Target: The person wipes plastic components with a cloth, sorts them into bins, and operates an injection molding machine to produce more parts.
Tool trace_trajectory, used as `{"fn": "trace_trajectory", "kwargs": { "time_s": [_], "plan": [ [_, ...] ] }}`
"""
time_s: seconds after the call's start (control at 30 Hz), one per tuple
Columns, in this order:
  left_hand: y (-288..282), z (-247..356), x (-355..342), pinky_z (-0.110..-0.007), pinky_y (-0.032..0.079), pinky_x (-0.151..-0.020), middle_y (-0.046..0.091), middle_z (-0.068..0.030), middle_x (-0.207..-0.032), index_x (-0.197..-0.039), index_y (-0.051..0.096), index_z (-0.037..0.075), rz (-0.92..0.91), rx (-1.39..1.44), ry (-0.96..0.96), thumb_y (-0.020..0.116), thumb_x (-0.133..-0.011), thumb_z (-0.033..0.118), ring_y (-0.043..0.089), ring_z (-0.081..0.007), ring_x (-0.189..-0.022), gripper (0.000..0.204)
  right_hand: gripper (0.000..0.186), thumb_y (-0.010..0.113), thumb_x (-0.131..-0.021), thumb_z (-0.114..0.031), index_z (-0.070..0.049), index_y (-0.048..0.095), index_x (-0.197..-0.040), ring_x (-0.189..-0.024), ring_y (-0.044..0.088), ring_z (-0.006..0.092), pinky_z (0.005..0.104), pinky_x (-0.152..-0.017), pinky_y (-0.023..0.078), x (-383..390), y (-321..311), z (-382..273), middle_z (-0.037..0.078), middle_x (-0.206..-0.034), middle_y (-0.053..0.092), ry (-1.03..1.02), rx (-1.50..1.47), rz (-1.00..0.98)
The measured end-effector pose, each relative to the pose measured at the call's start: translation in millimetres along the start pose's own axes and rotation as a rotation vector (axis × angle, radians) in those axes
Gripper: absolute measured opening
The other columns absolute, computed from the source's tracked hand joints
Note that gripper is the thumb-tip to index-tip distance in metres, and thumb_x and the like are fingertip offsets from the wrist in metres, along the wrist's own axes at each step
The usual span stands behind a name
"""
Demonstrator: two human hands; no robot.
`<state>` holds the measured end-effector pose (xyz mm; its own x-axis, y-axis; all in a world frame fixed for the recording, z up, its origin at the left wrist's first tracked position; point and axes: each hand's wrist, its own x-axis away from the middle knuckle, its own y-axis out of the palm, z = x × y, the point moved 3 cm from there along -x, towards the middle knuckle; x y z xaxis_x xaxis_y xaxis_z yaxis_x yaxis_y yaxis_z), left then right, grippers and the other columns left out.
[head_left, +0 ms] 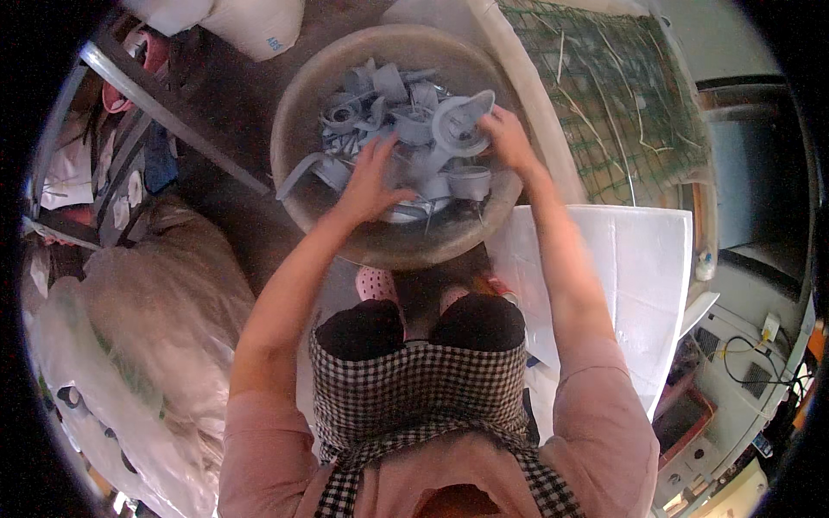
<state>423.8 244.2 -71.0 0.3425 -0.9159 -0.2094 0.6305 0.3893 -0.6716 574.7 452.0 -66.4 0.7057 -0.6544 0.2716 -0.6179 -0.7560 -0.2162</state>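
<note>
A large round tan tub (292, 151) in front of me holds several grey pieces (389, 86), cups, rings and curled strips, that look like plastic. My right hand (508, 140) grips a round grey piece with a central hole and a flared lip (453, 129) at the tub's right side. My left hand (371, 181) reaches into the middle of the tub, fingers spread over the pieces and thumb pointing right; what lies under its fingertips is partly hidden.
At left are a metal frame (173, 112) and clear plastic sheeting (138, 345). A white sack (250, 26) sits top left. At right are a green netted screen (596, 95), a white board (604, 268) and equipment with cables (743, 363). My legs are below the tub.
</note>
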Motion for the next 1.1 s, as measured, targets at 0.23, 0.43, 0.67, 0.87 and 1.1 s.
{"fn": "trace_trajectory", "kwargs": {
  "time_s": [0.23,0.43,0.67,0.87,1.1],
  "plan": [
    [30,-4,-17,-0.032,0.046,-0.077,0.06,-0.0061,-0.085,-0.108,0.05,0.004,-0.52,0.772,-0.335,0.053,-0.092,0.026,0.057,-0.0196,-0.081,0.027,0.056,0.046,-0.089,-0.045,-0.005,0.043,-0.128,-0.105,0.053,0.0264,0.0439,-0.078,0.053,6,6,-1,0.017,-0.116,0.052,0.346,-0.784,-0.13],
    [5,1,-7,-0.032,0.045,-0.066,0.06,-0.0103,-0.087,-0.103,0.05,0.002,-0.267,1.429,-0.653,0.038,-0.097,0.029,0.051,-0.0157,-0.065,0.03,0.078,0.072,-0.068,-0.034,-0.013,0.036,-0.134,-0.116,0.044,0.0363,0.0479,-0.093,0.04,35,42,134,0.018,-0.127,0.044,-0.03,1.234,-0.26],
    [-37,23,-11,-0.038,0.047,-0.087,0.058,-0.021,-0.112,-0.106,0.052,0.0,-0.344,1.434,-0.661,0.038,-0.097,0.026,0.056,-0.0291,-0.107,0.031,0.063,0.061,-0.062,-0.012,-0.008,0.051,-0.125,-0.098,0.057,0.0262,0.0322,-0.086,0.045,36,-1,36,0.018,-0.114,0.058,-0.027,0.705,-0.347],
    [-60,52,-20,-0.034,0.037,-0.096,0.06,-0.0085,-0.114,-0.102,0.058,0.004,-0.476,0.853,-0.555,0.044,-0.095,0.033,0.049,-0.0192,-0.113,0.033,0.067,0.049,-0.06,-0.007,-0.004,0.05,-0.128,-0.098,0.055,0.017,0.0277,-0.086,0.044,51,-46,-54,0.009,-0.115,0.058,-0.009,0.073,-0.643],
    [-61,98,2,-0.032,0.035,-0.095,0.062,-0.0053,-0.11,-0.126,0.046,0.007,-0.582,0.78,-0.318,0.048,-0.094,0.027,0.051,-0.0155,-0.107,0.038,0.044,0.05,-0.08,-0.027,0.0,0.053,-0.115,-0.091,0.062,0.0285,0.0466,-0.07,0.052,40,-53,-64,0.016,-0.107,0.061,0.232,-0.454,-0.519]
  ]
}}
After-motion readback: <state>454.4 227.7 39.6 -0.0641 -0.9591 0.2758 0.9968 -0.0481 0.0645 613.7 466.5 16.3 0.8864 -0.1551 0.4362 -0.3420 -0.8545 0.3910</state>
